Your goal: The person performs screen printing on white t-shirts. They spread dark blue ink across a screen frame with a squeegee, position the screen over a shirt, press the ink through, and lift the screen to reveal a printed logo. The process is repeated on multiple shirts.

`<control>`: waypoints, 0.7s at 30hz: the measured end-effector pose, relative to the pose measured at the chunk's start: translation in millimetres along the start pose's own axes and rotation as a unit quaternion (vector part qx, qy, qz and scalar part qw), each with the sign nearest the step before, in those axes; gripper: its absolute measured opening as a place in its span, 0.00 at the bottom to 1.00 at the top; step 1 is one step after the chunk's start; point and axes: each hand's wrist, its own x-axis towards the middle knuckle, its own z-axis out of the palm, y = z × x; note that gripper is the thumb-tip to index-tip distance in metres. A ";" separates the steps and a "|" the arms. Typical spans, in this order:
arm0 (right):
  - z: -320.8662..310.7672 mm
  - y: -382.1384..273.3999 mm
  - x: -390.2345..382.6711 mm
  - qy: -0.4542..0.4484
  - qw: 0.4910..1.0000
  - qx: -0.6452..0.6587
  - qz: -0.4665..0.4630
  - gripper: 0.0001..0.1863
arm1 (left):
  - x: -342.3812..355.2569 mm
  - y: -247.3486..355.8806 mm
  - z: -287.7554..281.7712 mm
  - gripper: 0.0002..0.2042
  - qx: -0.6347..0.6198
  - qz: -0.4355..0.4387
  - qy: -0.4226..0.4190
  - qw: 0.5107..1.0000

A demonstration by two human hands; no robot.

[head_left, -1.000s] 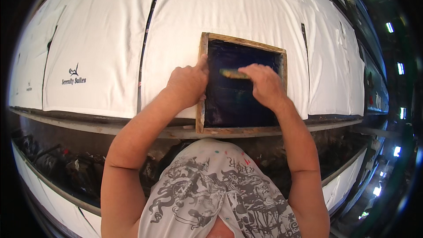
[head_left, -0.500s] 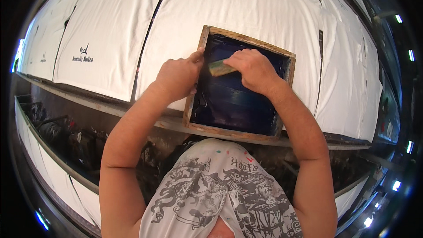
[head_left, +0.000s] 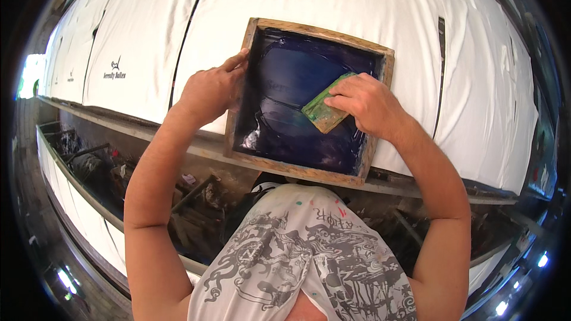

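Note:
A wooden screen-printing frame (head_left: 309, 28) with dark blue ink on its mesh lies on a white shirt (head_left: 333, 0) stretched over a long table. My left hand (head_left: 208, 89) grips the frame's left rail. My right hand (head_left: 366, 104) holds a small green squeegee card (head_left: 324, 110) pressed flat on the inked mesh, near the middle right of the frame.
More white shirts (head_left: 137, 35) lie side by side along the table, one at the left with a small dark print (head_left: 114, 71). A cluttered shelf (head_left: 113, 172) of dark tools runs below the table edge. My grey patterned shirt (head_left: 297, 255) fills the bottom.
My right hand has dragged the squeegee from the frame's top edge down toward its middle. The view has shifted so the frame now sits more to the right.

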 end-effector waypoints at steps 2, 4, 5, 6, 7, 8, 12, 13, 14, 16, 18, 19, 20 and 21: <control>1.9 -13.9 -13.6 0.017 0.999 -0.010 0.030 0.13 | 0.0 -2.6 1.5 0.49 -0.003 0.010 0.004 1.000; 8.3 -36.8 -22.2 0.028 0.996 -0.031 0.078 0.13 | -1.4 -5.4 1.3 0.48 -0.011 0.028 0.017 0.999; 11.5 -49.3 -24.6 0.032 0.993 -0.043 0.102 0.13 | -1.4 -7.0 1.7 0.48 -0.016 0.030 0.018 0.999; 15.5 -62.6 -26.8 0.033 0.990 -0.052 0.127 0.14 | -1.2 -9.0 2.9 0.48 -0.021 0.033 0.019 0.999; 18.8 -74.9 -27.2 0.038 0.987 -0.061 0.147 0.14 | -0.9 -10.0 4.3 0.48 -0.028 0.035 0.020 0.999; 22.3 -87.1 -27.4 0.041 0.982 -0.070 0.168 0.15 | 0.0 -9.9 3.3 0.50 -0.024 0.037 0.013 0.999; 39.1 -123.9 -29.7 0.057 0.969 -0.092 0.220 0.16 | 1.7 -10.9 2.5 0.51 -0.016 0.051 0.012 0.998; 40.2 -131.3 -27.9 0.059 0.967 -0.099 0.226 0.17 | 2.6 -12.9 5.1 0.51 -0.013 0.056 0.018 0.998; 40.2 -138.7 -27.0 0.059 0.966 -0.094 0.232 0.17 | 3.1 -14.7 7.2 0.51 -0.010 0.060 0.024 0.998; 31.3 -143.4 -20.2 0.042 0.967 -0.046 0.248 0.18 | 3.4 -17.3 7.6 0.50 -0.003 0.069 0.023 0.997; 14.6 -141.8 -10.3 -0.004 0.965 0.003 0.260 0.19 | 3.8 -18.8 9.8 0.50 0.011 0.077 0.034 0.996; 4.1 -131.5 -1.9 -0.038 0.962 0.028 0.267 0.19 | 4.1 -17.7 8.8 0.50 0.021 0.074 0.027 0.997; -2.0 -121.3 8.6 -0.070 0.957 0.053 0.277 0.20 | 5.9 -14.9 5.1 0.50 0.031 0.074 0.019 0.997; -1.1 -112.8 22.5 -0.057 0.961 0.036 0.267 0.20 | 7.8 -12.6 1.4 0.50 0.042 0.074 0.010 0.996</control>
